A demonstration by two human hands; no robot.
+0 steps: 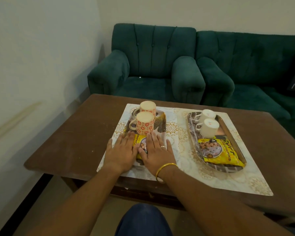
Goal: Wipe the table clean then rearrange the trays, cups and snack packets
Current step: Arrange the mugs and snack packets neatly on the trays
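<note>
Head view: the yellow snack packet (138, 143), judged light, crinkly and slippery, is pressed flat at the left tray's (161, 116) near end by the left hand (121, 151) and right hand (156, 154), fingers straight, and is best pinched by an edge.

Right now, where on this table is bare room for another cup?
Widest bare wood: between left mat and the table's left edge. A narrow mat strip separates left tray and right tray. Both trays are full; left hand and right hand rest on the left packet.
</note>
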